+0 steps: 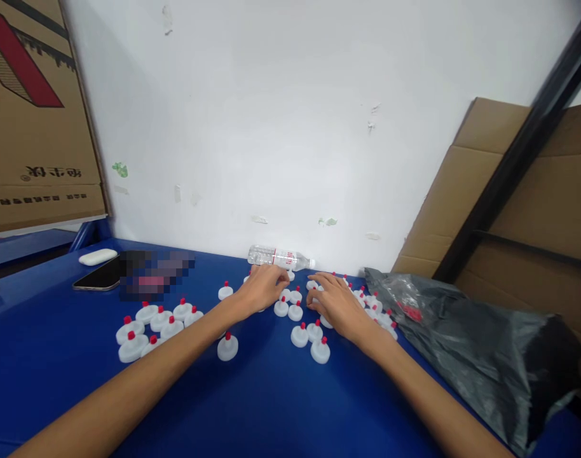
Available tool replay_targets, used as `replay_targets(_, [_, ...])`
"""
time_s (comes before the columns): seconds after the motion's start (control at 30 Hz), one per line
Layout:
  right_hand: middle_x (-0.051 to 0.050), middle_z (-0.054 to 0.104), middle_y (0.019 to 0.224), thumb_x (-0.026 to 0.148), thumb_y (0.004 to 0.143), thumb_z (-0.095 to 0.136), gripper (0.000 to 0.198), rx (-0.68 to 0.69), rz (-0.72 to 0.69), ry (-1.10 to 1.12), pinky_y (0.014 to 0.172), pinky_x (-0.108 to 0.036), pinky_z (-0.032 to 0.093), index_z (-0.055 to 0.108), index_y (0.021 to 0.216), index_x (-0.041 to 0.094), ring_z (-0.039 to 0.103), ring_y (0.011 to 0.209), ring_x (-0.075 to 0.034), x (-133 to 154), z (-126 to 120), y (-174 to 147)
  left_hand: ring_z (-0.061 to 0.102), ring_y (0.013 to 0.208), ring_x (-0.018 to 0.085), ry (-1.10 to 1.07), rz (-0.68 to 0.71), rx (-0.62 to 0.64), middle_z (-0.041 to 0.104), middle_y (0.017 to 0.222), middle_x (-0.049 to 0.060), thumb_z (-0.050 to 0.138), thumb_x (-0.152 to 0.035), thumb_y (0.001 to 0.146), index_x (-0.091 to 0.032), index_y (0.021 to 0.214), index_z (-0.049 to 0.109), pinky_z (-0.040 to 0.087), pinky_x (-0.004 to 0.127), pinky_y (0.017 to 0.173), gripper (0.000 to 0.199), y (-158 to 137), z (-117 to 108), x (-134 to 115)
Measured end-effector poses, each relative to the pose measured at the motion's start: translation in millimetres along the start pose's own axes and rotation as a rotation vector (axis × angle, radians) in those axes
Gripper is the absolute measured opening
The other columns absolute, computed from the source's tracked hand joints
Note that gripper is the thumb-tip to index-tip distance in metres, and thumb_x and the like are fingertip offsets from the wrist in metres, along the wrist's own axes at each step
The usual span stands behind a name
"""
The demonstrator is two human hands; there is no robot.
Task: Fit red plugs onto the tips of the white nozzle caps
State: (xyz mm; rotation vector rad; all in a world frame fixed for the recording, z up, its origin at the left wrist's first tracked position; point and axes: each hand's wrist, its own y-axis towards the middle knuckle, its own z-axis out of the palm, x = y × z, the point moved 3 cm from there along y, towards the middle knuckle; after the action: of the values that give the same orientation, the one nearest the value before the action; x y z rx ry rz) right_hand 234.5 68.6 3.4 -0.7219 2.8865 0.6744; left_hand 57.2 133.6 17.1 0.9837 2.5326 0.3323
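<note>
My left hand [264, 286] reaches over the blue table with its fingers bent together; whatever they grip is hidden from this side. Right at its fingertips is a white cap [291, 276]. My right hand [335, 302] has thumb and fingers apart, curved around another white cap with a red tip [312, 285] that it does not visibly grip. Between and below the hands stand several similar caps, such as one white red-tipped cap [320, 351]. More stand in a left-hand group, including a round cap [133, 347], partly behind my left forearm.
A clear plastic bottle [281, 257] lies against the wall. On the right, a dark grey plastic bag [481, 343] holds a clear pouch of red pieces [409, 310]. A phone [97, 275] and a white case [98, 257] lie at left. Cardboard [443, 203] leans behind a black bar.
</note>
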Motion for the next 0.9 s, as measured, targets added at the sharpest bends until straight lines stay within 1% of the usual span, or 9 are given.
replay_targets(0.1, [-0.010,0.062,0.131,0.023,0.089,0.067,0.005,-0.038,-0.025,0.034,0.099,-0.049,0.042,0.071,0.087,0.022,0.051,0.126,-0.030,-1.1,-0.4,0.5,0.067,0.094,0.026,0.072,-0.019,0.033,0.074,0.091,0.010,0.046,-0.024,0.094,-0.017,0.094,0.074,0.047,0.035,0.083,0.028,9.5,-3.5,-4.4])
replay_targets(0.23, [-0.006,0.069,0.116,0.028,0.094,0.062,0.008,-0.109,-0.031,0.138,0.097,-0.044,0.042,0.067,0.091,0.023,0.058,0.117,-0.025,-3.4,-6.5,2.1,0.062,0.108,0.033,0.193,-0.100,0.106,0.070,0.104,0.018,0.056,-0.026,0.092,-0.010,0.106,0.069,0.049,0.042,0.088,0.024,39.7,-0.1,-0.3])
replay_targets(0.33, [-0.003,0.073,0.099,0.028,0.097,0.057,0.010,-0.162,-0.019,0.219,0.096,-0.041,0.040,0.065,0.092,0.023,0.061,0.110,-0.022,-6.4,-12.8,3.1,0.062,0.105,0.026,0.235,-0.139,0.209,0.065,0.114,0.013,0.060,-0.032,0.093,-0.013,0.117,0.062,0.053,0.042,0.088,0.031,62.2,12.7,0.5])
replay_targets(0.4, [-0.003,0.073,0.096,0.027,0.098,0.056,0.010,-0.192,0.006,0.265,0.094,-0.037,0.041,0.064,0.095,0.023,0.064,0.103,-0.021,-9.4,-15.6,2.8,0.062,0.104,0.023,0.257,-0.159,0.257,0.060,0.122,0.010,0.059,-0.035,0.095,-0.015,0.123,0.057,0.054,0.043,0.088,0.035,71.4,23.3,-3.0])
replay_targets(0.5, [-0.002,0.073,0.092,0.026,0.098,0.054,0.011,-0.219,0.040,0.304,0.087,-0.033,0.044,0.065,0.098,0.023,0.066,0.088,-0.018,-14.0,-17.0,1.4,0.061,0.105,0.023,0.289,-0.172,0.247,0.059,0.124,0.010,0.059,-0.035,0.095,-0.016,0.125,0.056,0.055,0.043,0.088,0.035,76.9,34.7,-12.0])
replay_targets(0.6, [-0.002,0.073,0.086,0.022,0.097,0.055,0.011,-0.229,0.065,0.295,0.084,-0.032,0.045,0.065,0.100,0.023,0.067,0.082,-0.019,-17.2,-18.0,0.4,0.062,0.104,0.023,0.301,-0.140,0.181,0.060,0.122,0.010,0.060,-0.034,0.094,-0.015,0.122,0.058,0.054,0.043,0.088,0.034,75.2,33.8,-20.4])
replay_targets(0.7, [-0.002,0.073,0.089,0.020,0.095,0.056,0.018,-0.270,0.118,0.313,0.082,-0.033,0.046,0.060,0.112,0.024,0.068,0.084,-0.020,-19.7,-21.5,0.4,0.063,0.101,0.027,0.302,-0.065,0.090,0.064,0.110,0.016,0.062,-0.025,0.089,-0.010,0.114,0.060,0.052,0.040,0.085,0.029,65.3,17.6,-25.3])
replay_targets(0.8, [-0.001,0.072,0.091,0.020,0.093,0.058,0.027,-0.313,0.183,0.406,0.075,-0.031,0.049,0.053,0.119,0.026,0.069,0.082,-0.019,-20.0,-25.8,1.0,0.064,0.096,0.028,0.297,0.035,0.019,0.065,0.103,0.016,0.055,-0.019,0.088,-0.011,0.118,0.057,0.051,0.038,0.080,0.031,44.0,-4.4,-27.9])
replay_targets(0.9, [-0.001,0.072,0.091,0.021,0.092,0.059,0.028,-0.337,0.164,0.525,0.073,-0.030,0.052,0.052,0.119,0.026,0.070,0.082,-0.019,-13.5,-28.6,2.0,0.062,0.099,0.026,0.289,0.136,-0.033,0.063,0.109,0.013,0.051,-0.017,0.090,-0.016,0.122,0.055,0.050,0.036,0.080,0.032,14.3,-19.5,-29.7])
